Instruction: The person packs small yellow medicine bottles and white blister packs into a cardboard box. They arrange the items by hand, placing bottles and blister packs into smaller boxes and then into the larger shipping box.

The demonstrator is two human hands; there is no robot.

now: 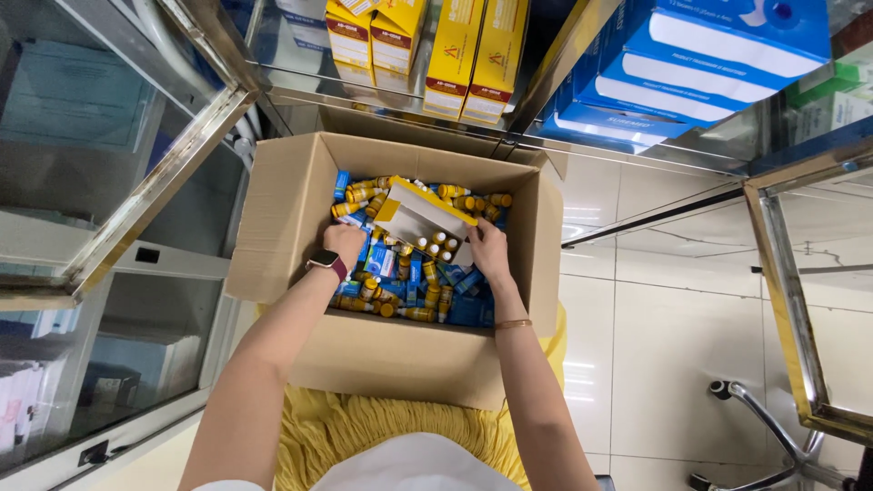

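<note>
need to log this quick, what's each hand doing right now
Left hand: down among the small bottles, grip cannot be told.
Right hand: closed on the open yellow carton.

Your open yellow carton (414, 216) lies tilted on the heap inside the cardboard box (291, 214), toward the box's far wall, flap raised, white-capped amber vials (438, 244) showing at its mouth. Loose amber vials and blue packets surround it.

Single head view, looking steeply down, close over cardboard box (300, 209).
</note>
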